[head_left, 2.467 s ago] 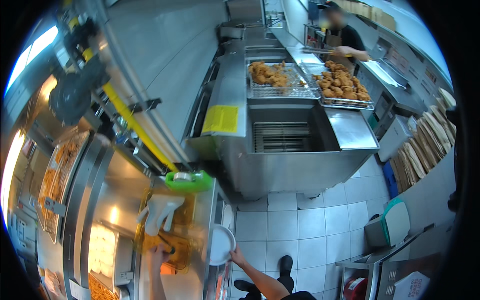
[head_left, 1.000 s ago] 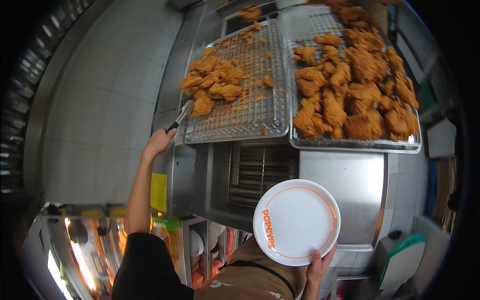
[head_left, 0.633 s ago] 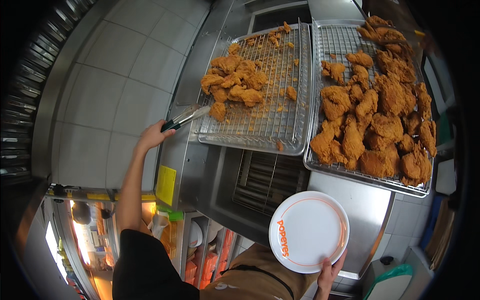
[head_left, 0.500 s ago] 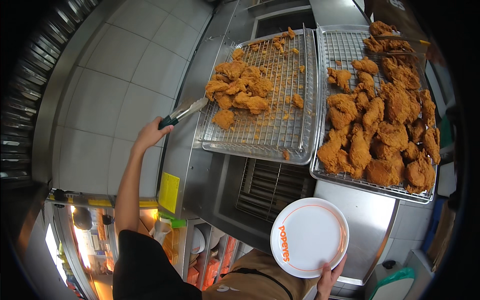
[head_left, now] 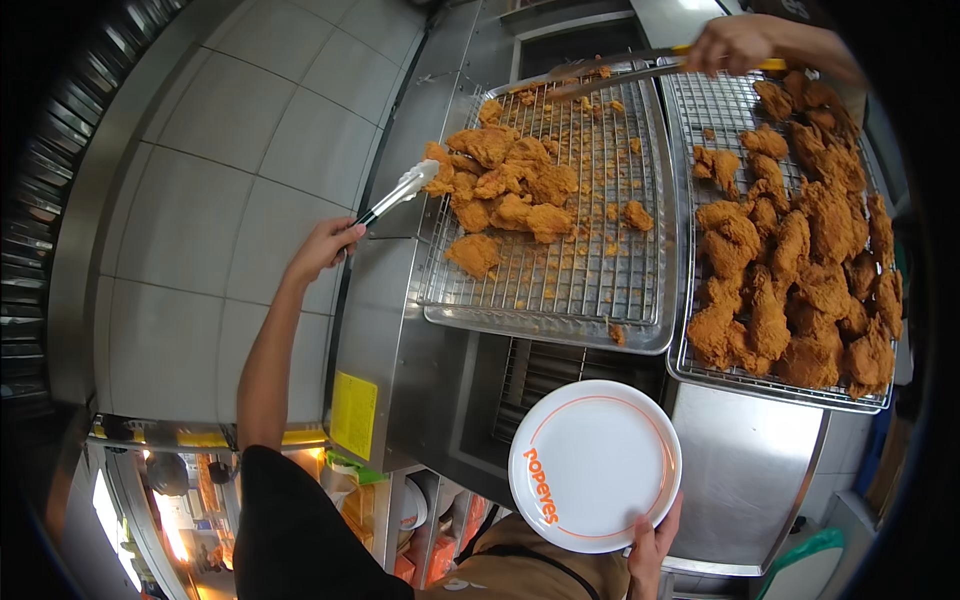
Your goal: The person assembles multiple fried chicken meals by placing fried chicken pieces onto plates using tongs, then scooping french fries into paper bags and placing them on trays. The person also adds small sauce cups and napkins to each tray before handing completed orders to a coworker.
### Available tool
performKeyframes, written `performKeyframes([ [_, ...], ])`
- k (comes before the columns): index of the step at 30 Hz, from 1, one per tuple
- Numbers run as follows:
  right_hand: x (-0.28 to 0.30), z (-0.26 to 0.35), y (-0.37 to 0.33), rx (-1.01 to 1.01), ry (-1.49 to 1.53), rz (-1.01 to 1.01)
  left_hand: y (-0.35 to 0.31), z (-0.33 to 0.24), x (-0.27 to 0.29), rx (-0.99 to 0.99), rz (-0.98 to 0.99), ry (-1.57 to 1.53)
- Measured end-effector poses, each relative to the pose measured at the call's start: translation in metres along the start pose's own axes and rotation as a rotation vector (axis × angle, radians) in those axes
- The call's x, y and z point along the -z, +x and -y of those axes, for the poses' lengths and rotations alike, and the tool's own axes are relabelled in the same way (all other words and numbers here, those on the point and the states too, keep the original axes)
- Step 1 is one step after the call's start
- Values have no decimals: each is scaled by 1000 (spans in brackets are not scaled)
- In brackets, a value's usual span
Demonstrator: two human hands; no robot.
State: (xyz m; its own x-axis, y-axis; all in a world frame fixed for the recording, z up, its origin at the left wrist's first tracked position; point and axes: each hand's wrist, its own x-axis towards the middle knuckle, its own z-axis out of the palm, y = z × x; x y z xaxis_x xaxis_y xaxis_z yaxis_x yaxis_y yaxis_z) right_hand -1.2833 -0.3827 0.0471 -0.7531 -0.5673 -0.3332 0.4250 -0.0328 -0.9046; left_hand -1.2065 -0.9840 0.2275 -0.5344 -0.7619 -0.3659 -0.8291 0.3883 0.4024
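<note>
My left hand [head_left: 324, 248] is closed around the dark green handles of metal tongs [head_left: 398, 193]. Their scalloped tips are at the left side of a heap of fried chicken [head_left: 512, 178], against a piece at the heap's edge; whether they grip it I cannot tell. The heap lies on a wire rack [head_left: 590, 280] set in a metal tray, with crumbs scattered over it. Low in front of me, my right hand [head_left: 654, 550] holds a round white plate [head_left: 605, 470] by its rim, thumb on top. The plate has an orange ring and orange lettering, with no food on it.
Another person's hand [head_left: 735, 45] reaches in at the upper right with long tongs [head_left: 620, 75] over the tray's far end. A second rack [head_left: 705, 110] holds more fried chicken [head_left: 795, 265]. A steel counter [head_left: 740, 460] and a recessed grate [head_left: 530, 370] lie nearer.
The other person's hand and tongs have moved left over the first tray. My tongs have risen slightly to the heap's edge. The plate has shifted a little left and nearer the grate.
</note>
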Motion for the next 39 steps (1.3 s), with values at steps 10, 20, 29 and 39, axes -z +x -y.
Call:
performKeyframes([
  [10, -61, 23, 63, 47, 108, 132, -128, -1, -17, -24, 99, -533],
  [20, -89, 30, 95, 77, 151, 99, -224, -55, -75, -481, -81, 507],
  [29, -87, 25, 99, 79, 58, 34, -206, -62, -60, -527, -163, 194],
  [39, -80, 13, 101, 103, 162, -23, 88, -2, -1, -84, -242, 440],
])
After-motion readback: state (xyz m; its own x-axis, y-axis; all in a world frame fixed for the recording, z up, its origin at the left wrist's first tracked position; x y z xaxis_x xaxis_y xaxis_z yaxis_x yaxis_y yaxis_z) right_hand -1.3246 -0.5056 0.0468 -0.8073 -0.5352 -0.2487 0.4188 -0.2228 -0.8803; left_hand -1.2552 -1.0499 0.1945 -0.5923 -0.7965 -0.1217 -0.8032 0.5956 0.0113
